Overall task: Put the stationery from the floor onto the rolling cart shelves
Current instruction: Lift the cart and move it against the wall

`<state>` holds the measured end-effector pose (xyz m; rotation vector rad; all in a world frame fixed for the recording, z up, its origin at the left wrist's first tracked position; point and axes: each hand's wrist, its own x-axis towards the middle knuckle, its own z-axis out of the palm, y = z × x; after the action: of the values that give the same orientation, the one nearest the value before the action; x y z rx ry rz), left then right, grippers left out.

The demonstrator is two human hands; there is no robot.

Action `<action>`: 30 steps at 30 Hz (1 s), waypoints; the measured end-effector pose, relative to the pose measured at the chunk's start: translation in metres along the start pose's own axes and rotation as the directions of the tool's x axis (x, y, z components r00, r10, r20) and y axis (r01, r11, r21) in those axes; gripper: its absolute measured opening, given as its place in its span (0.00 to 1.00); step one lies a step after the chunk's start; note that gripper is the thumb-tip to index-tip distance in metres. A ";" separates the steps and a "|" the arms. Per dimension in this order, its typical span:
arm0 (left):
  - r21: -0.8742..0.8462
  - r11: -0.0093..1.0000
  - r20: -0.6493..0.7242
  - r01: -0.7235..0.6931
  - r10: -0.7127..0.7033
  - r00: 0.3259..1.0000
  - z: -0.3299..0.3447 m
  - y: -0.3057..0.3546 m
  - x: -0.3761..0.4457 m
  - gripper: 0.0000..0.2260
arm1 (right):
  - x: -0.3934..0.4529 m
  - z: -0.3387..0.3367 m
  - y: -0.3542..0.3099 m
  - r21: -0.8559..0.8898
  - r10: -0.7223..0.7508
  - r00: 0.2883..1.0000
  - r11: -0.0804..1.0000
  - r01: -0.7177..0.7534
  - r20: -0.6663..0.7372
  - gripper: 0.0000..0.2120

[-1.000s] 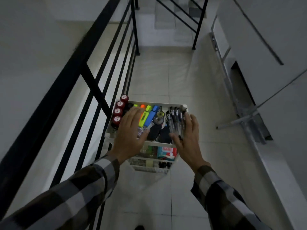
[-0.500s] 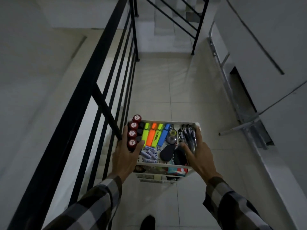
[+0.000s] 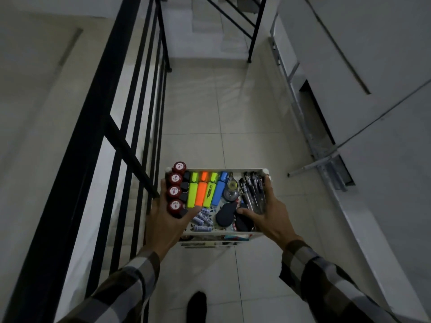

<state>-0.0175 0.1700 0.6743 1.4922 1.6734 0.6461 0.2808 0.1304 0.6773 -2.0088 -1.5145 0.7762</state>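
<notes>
White plastic forms the rolling cart [image 3: 217, 234], its top shelf packed with highlighters [image 3: 203, 191], pens [image 3: 253, 191] and red-capped stamps [image 3: 176, 191]. A second ago both hands lay flat over the stationery; now the left hand [image 3: 166, 220] grips the left edge and the right hand [image 3: 268, 213] clasps the right edge. Nothing visible remains on the floor [image 3: 210, 113], so loading looks finished.

cart top shelf [image 3: 217, 170]: stamps [image 3: 175, 191] left | highlighters [image 3: 203, 191] middle | pens [image 3: 253, 191] right | railing [image 3: 130, 127] left of cart
</notes>
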 end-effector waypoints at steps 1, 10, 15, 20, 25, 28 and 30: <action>0.010 1.000 0.005 0.001 -0.001 1.000 0.001 0.002 -0.001 0.57 | 0.000 -0.001 0.001 0.008 0.009 1.000 1.000 -0.009 -0.006 0.62; 0.035 0.999 -0.051 0.001 0.001 0.999 0.007 0.010 -0.005 0.58 | 0.004 -0.001 0.005 0.024 0.018 1.000 1.000 -0.018 -0.019 0.64; 0.041 0.998 -0.136 -0.057 0.062 0.989 0.014 0.011 -0.011 0.57 | 0.001 -0.001 0.009 0.057 0.012 0.998 0.998 -0.009 -0.056 0.67; 0.090 0.994 -0.165 -0.061 0.076 0.983 0.017 0.014 -0.018 0.53 | 0.001 -0.003 0.016 0.074 0.039 0.999 0.997 -0.036 -0.033 0.68; 0.066 0.995 -0.158 -0.076 0.086 0.984 0.024 0.021 -0.024 0.53 | -0.003 -0.012 0.021 0.110 0.063 0.998 0.992 -0.063 0.001 0.68; 0.051 0.995 -0.155 -0.091 0.097 0.983 0.030 0.024 -0.024 0.53 | -0.004 -0.018 0.025 0.121 0.068 0.998 0.990 -0.068 0.005 0.67; 0.070 0.993 -0.167 -0.093 0.104 0.981 0.038 0.027 -0.024 0.53 | -0.005 -0.026 0.029 0.104 0.072 0.997 0.992 -0.072 0.001 0.67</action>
<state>0.0294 0.1469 0.6799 1.6106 1.7700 0.8014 0.3175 0.1169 0.6760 -1.9954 -1.3772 0.8626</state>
